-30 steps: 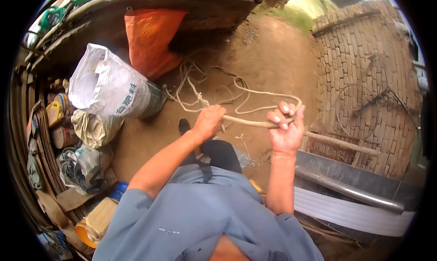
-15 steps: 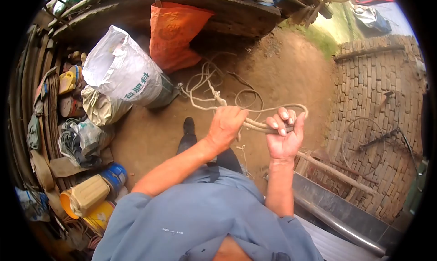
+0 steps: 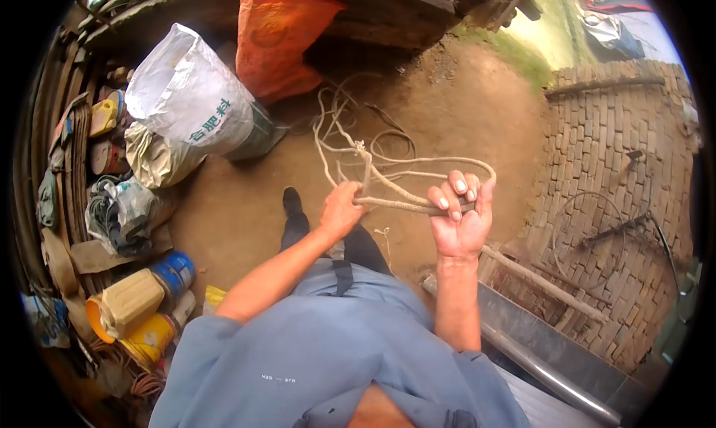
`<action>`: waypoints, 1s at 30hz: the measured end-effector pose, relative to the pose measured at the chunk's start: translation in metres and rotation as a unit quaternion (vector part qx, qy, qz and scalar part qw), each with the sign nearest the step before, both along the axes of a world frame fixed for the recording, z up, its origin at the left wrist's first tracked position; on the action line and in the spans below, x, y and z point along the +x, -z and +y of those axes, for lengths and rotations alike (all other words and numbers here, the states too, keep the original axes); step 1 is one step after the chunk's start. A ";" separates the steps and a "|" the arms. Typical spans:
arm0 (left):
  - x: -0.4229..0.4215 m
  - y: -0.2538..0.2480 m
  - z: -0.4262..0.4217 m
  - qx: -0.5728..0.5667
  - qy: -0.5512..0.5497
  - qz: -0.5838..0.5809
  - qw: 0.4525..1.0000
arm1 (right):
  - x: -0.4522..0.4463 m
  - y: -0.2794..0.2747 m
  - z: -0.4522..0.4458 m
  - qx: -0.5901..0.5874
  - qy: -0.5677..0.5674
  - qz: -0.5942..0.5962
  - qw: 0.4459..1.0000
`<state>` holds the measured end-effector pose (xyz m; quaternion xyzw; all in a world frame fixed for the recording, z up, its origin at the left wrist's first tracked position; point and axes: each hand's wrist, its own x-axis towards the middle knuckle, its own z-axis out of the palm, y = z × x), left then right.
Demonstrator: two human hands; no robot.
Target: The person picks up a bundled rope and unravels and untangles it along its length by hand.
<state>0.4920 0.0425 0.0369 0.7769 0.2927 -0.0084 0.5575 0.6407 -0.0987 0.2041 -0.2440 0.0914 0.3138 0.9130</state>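
A long beige rope (image 3: 399, 198) stretches in loops between my two hands in the head view. My left hand (image 3: 343, 208) is closed round one stretch of it, with the knuckles up. My right hand (image 3: 461, 211), palm turned toward me, has its fingers curled over several strands. One loop bends round the outside of the right hand. Just above my left hand there is a knot (image 3: 361, 149) in the rope. Beyond it, loose coils trail down to the dirt floor, near a white sack.
The open white sack (image 3: 216, 111) and an orange bag (image 3: 280, 44) stand ahead on the left. Buckets, a jug (image 3: 133, 301) and stuffed bags line the left side. On the right lie a wooden pole (image 3: 544, 285), a metal pipe (image 3: 552, 376) and brick paving (image 3: 589, 152).
My left hand has moved left and slightly down, away from my right hand, drawing the strands out longer. The right hand has barely shifted. The view has turned slightly.
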 end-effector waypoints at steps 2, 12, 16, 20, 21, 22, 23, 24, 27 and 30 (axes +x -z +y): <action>0.002 0.001 -0.003 -0.031 0.033 0.023 0.999 | -0.008 -0.003 0.003 -0.007 0.014 -0.010 1.000; -0.026 -0.019 0.018 0.013 0.088 -0.031 0.996 | -0.025 0.003 0.001 -0.040 0.056 -0.023 0.997; -0.031 -0.037 0.020 -0.024 0.048 -0.085 0.995 | -0.025 0.023 -0.007 -0.061 0.064 -0.005 0.996; -0.024 -0.064 0.024 -0.044 0.045 -0.130 0.990 | -0.024 0.033 -0.015 -0.097 0.058 0.005 0.994; -0.022 -0.069 0.026 -0.043 0.042 -0.131 0.990 | -0.024 0.036 -0.016 -0.138 0.040 0.000 0.990; -0.021 -0.074 0.027 -0.043 0.048 -0.165 0.984 | -0.025 0.040 -0.019 -0.137 0.039 -0.001 0.990; -0.020 -0.076 0.028 -0.043 0.054 -0.199 0.978 | -0.026 0.041 -0.021 -0.179 0.024 -0.021 0.983; -0.019 -0.076 0.028 -0.043 0.053 -0.199 0.978 | -0.027 0.043 -0.023 -0.221 0.009 -0.042 0.974; -0.016 -0.076 0.036 -0.018 0.063 -0.197 0.978 | -0.031 0.044 -0.025 -0.298 0.038 -0.045 0.953; -0.009 -0.079 0.055 0.030 0.087 -0.194 0.977 | -0.031 0.039 -0.036 -0.321 -0.017 -0.071 0.944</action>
